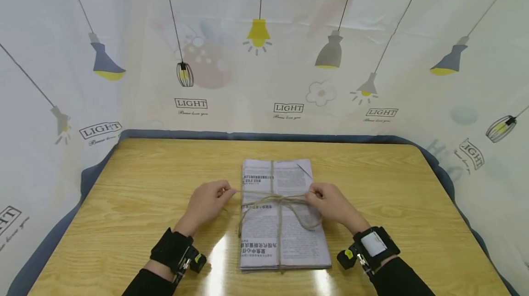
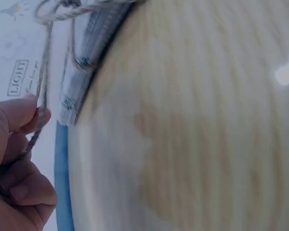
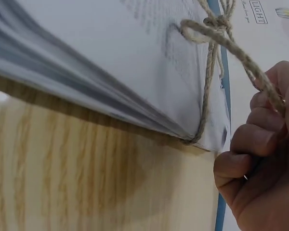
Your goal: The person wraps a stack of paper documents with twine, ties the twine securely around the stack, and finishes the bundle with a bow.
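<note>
A stack of folded newspapers (image 1: 258, 222) lies on the table, bound crosswise with tan twine (image 1: 280, 236). Where the strands cross, a knot with loops (image 1: 283, 198) sits on top of the stack. My left hand (image 1: 210, 202), left of the papers, pinches a strand of twine (image 2: 44, 79) that runs from the knot. On the other side my right hand (image 1: 330, 203), over the stack's right edge, grips another strand of twine (image 3: 245, 58). Both strands stretch out sideways from the knot. A loose loop droops over the right part of the top sheet.
The wooden table (image 1: 165, 163) has a dark blue border (image 1: 256, 136) behind it. A pale cloth (image 1: 231, 112) printed with lamps hangs around the back and sides. Black wrist straps with small cameras (image 1: 349, 258) are on both arms.
</note>
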A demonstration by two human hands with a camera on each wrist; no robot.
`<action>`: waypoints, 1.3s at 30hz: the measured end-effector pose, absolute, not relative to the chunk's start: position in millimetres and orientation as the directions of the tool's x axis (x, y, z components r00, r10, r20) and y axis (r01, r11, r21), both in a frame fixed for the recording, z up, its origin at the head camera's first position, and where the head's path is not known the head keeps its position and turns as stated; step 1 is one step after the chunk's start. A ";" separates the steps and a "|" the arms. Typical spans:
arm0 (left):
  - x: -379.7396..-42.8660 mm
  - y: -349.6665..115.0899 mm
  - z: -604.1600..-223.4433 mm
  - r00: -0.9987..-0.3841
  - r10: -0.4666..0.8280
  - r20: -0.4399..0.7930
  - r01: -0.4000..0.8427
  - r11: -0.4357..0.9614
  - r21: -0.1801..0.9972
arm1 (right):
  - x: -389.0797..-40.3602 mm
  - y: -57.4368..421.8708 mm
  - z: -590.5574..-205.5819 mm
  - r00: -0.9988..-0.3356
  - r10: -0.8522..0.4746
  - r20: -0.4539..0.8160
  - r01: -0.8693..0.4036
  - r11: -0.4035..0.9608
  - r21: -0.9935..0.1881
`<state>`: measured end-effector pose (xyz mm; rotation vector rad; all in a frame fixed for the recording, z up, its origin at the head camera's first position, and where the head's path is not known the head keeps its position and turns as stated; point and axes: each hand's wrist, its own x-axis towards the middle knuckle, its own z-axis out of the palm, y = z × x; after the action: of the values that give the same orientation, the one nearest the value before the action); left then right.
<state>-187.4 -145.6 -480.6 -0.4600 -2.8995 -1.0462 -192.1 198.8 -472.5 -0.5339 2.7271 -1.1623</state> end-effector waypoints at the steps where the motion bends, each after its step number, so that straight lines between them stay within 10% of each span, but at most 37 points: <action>1: -186.9 -147.3 -482.7 -0.959 0.248 0.136 0.279 0.745 0.606 | -192.1 200.0 -474.3 -0.935 -0.355 0.016 -0.256 0.642 -0.723; 21: -180.5 -135.6 -481.3 -0.955 0.288 0.073 0.258 0.679 0.687 | -184.1 192.6 -470.4 -0.938 -0.335 0.090 -0.288 0.605 -0.743; 30: -179.9 -141.5 -483.1 -0.939 0.341 -0.041 0.120 0.439 0.891 | -182.9 189.7 -473.5 -0.959 -0.277 0.058 -0.210 0.557 -0.804; 39: -178.3 -138.5 -478.3 -0.909 0.413 -0.057 0.235 0.619 0.749 | -184.5 189.3 -474.1 -0.973 -0.227 0.038 -0.166 0.573 -0.802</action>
<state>-178.3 -138.5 -478.3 -0.6149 -3.0251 -1.3451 -184.5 189.3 -474.1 -0.3408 2.7247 -1.3786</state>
